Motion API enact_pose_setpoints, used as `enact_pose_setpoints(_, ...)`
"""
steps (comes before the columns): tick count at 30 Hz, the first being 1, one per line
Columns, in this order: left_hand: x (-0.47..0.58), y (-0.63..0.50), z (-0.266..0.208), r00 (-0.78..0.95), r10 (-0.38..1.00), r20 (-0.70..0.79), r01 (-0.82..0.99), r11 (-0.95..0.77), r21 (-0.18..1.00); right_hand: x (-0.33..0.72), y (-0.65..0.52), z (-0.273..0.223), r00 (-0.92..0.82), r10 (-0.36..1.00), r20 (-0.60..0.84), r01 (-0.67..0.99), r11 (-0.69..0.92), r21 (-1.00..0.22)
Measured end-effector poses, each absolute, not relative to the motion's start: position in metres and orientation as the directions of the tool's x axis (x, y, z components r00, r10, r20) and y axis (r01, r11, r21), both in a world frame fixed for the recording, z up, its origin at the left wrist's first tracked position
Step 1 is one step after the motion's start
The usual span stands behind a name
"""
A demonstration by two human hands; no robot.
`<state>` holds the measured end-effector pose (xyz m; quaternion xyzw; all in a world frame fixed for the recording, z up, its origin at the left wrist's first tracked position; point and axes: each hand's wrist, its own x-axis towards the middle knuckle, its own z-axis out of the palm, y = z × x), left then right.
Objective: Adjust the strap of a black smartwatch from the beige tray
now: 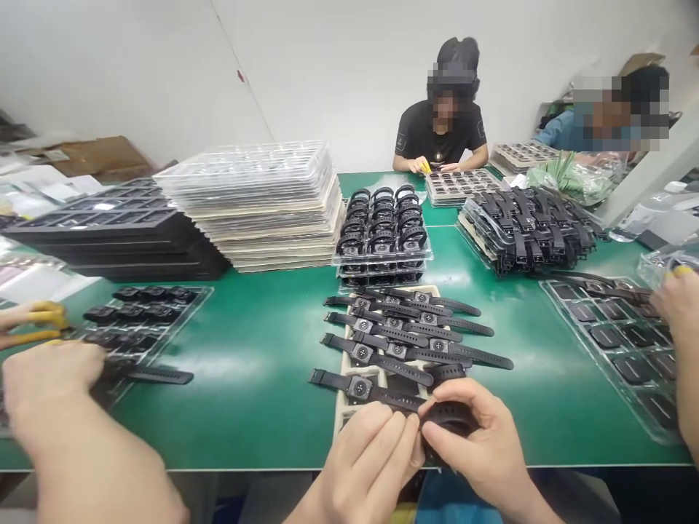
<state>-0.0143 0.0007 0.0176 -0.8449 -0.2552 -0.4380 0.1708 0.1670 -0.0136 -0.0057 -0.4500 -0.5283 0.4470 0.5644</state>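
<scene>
A black smartwatch (451,416), its strap curved into a loop, is held between my two hands near the table's front edge. My left hand (374,455) has its fingertips pinched at the strap's end. Around the loop curl the thumb and fingers of my right hand (486,440). The watch's face is hidden from me. Right behind my hands, several smartwatches with straps laid out flat rest on a beige tray (339,411); the nearest watch (359,387) lies back side up.
Looped watches fill stacked clear trays (382,266) beyond. Tall tray stacks (267,225) and black trays (125,233) stand left. Co-workers' hands work over a left tray (180,320) and a right tray (584,356). A strap pile (538,225) sits back right; people sit opposite.
</scene>
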Motion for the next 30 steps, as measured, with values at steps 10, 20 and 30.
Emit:
enact_pose_setpoints(10,-0.019,-0.016,0.001,0.502,0.459,0.733,0.55,-0.823,0.138,0.195,-0.016,-0.003,-0.134,0.941,0.311,0.271,0.337,-0.902)
enact_pose_setpoints(20,-0.039,0.035,0.01,0.643,0.742,0.188,0.673,-0.665,0.325,0.229,0.003,-0.015,0.263,0.939,0.223,0.179,0.179,-0.967)
enact_pose_setpoints(30,-0.044,0.07,0.023,0.742,0.662,-0.109,0.585,-0.559,0.588,0.203,0.042,0.019,-0.032,0.991,0.127,0.262,0.131,-0.956)
